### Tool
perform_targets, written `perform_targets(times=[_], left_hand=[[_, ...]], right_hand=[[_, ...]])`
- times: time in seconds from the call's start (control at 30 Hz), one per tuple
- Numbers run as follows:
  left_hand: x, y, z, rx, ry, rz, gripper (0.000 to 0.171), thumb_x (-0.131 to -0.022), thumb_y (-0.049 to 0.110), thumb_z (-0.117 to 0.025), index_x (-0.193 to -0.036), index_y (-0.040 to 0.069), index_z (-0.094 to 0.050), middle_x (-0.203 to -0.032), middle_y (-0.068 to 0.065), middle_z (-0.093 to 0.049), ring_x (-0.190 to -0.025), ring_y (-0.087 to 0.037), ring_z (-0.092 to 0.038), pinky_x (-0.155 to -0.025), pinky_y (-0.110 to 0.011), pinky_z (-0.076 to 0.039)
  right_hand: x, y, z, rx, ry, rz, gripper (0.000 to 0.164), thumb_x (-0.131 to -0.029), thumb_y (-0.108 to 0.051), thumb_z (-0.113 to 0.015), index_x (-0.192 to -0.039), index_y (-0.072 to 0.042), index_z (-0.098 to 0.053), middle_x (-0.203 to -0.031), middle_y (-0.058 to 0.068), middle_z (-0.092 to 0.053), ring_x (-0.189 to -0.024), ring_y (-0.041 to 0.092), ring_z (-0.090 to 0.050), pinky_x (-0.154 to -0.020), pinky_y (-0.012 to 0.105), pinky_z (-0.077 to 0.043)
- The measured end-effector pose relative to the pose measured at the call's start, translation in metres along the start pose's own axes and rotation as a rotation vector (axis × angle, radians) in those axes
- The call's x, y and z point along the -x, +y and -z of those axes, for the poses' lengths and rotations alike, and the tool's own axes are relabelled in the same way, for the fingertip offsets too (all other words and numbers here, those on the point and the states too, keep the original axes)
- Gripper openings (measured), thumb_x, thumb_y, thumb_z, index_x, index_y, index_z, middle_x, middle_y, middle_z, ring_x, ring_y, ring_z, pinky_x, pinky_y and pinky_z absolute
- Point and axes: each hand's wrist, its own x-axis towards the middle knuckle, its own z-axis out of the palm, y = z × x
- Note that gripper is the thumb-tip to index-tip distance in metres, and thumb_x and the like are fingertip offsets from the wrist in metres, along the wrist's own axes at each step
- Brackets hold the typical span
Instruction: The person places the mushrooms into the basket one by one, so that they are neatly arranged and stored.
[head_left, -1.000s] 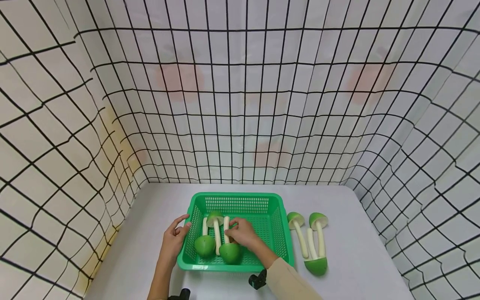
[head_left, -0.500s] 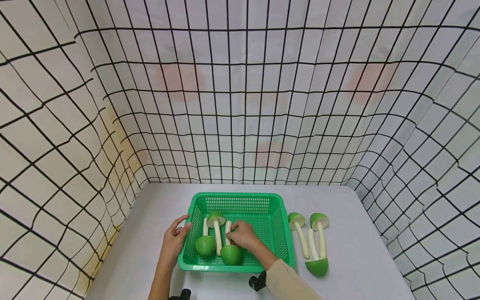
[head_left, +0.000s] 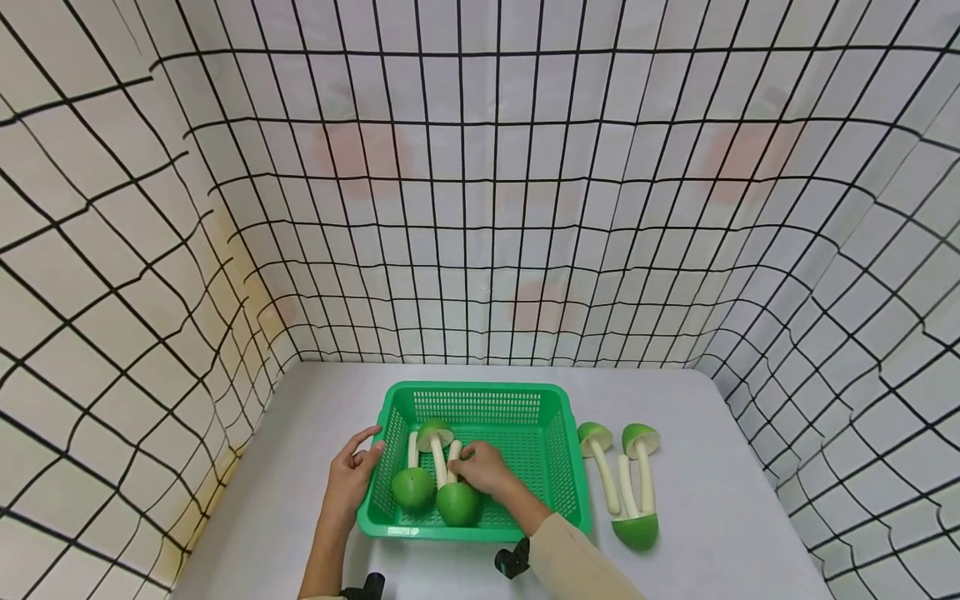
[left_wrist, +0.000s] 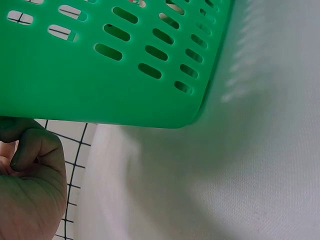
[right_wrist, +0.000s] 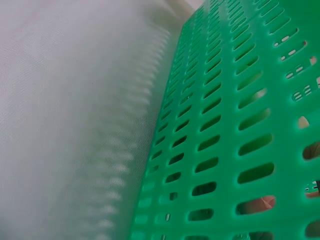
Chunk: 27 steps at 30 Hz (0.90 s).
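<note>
My right hand pinches the pale stem of a green-capped toy mushroom inside the green basket. That mushroom's cap faces the front wall, and its stem lies close to its neighbour's. Left of it in the basket are two more: one with its cap at the back, one with its cap toward the front. My left hand touches the basket's left rim with index finger and thumb; in the left wrist view its other fingers bend below the rim. The right wrist view shows mostly the slotted basket wall.
Three more toy mushrooms lie on the white table right of the basket: two with caps at the back, one with its cap at the front. Walls of white cloth and black grid netting enclose the table.
The pinched mushroom's stem tip has dropped toward the front, and its cap has shifted slightly left, toward the middle mushroom. My left hand stays at the rim.
</note>
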Motion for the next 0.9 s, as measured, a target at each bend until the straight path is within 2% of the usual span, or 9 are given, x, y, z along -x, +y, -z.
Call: perform_targets(times=[0.07,0.17,0.43,0.63,0.77,0.9], left_hand=[[-0.003,-0.005,-0.001,-0.001,0.011,-0.016,0.040,-0.102,0.035,-0.066,-0.140,0.024,-0.060,-0.067,0.004,-0.048,-0.061,-0.011,-0.053,-0.057,-0.024,-0.048],[-0.003,-0.004,-0.001,-0.001,0.015,-0.017,0.041,-0.102,0.034,-0.066,-0.141,0.023,-0.060,-0.067,0.005,-0.048,-0.061,-0.011,-0.053,-0.057,-0.024,-0.049],[-0.002,-0.005,-0.001,0.006,0.011,-0.006,0.040,-0.102,0.033,-0.067,-0.140,0.023,-0.060,-0.066,0.005,-0.047,-0.060,-0.011,-0.051,-0.056,-0.024,-0.048],[-0.003,-0.005,0.000,-0.003,0.009,-0.016,0.042,-0.102,0.036,-0.067,-0.141,0.023,-0.060,-0.066,0.005,-0.047,-0.059,-0.010,-0.050,-0.055,-0.024,-0.046],[-0.004,-0.004,-0.001,-0.009,0.009,-0.019,0.042,-0.102,0.036,-0.066,-0.141,0.024,-0.060,-0.065,0.005,-0.047,-0.059,-0.010,-0.049,-0.054,-0.024,-0.045],[-0.003,-0.004,-0.001,-0.014,0.008,-0.017,0.041,-0.102,0.034,-0.066,-0.141,0.024,-0.060,-0.065,0.005,-0.046,-0.059,-0.010,-0.048,-0.054,-0.024,-0.045]], right_hand=[[-0.001,0.000,0.000,0.007,0.007,-0.007,0.035,-0.099,-0.022,-0.067,-0.120,0.005,-0.063,-0.086,0.009,-0.068,-0.072,0.017,-0.063,-0.061,0.033,-0.050],[0.000,-0.001,0.002,0.001,0.003,-0.007,0.034,-0.100,-0.022,-0.066,-0.121,0.005,-0.062,-0.086,0.009,-0.069,-0.072,0.017,-0.063,-0.061,0.032,-0.050],[0.010,-0.002,0.011,-0.095,0.004,0.035,0.040,-0.101,-0.019,-0.065,-0.130,0.007,-0.056,-0.098,0.015,-0.068,-0.072,0.017,-0.067,-0.063,0.034,-0.056],[0.016,0.003,0.023,-0.149,0.027,0.105,0.039,-0.100,-0.014,-0.066,-0.130,0.009,-0.056,-0.100,0.016,-0.066,-0.079,0.030,-0.071,-0.070,0.044,-0.061],[0.020,0.009,0.033,-0.133,0.047,0.146,0.037,-0.100,-0.014,-0.065,-0.129,0.009,-0.057,-0.100,0.016,-0.065,-0.086,0.040,-0.071,-0.074,0.048,-0.061],[0.025,0.013,0.044,-0.110,0.057,0.187,0.036,-0.102,-0.016,-0.064,-0.129,0.008,-0.058,-0.104,0.017,-0.064,-0.089,0.042,-0.071,-0.076,0.049,-0.061]])
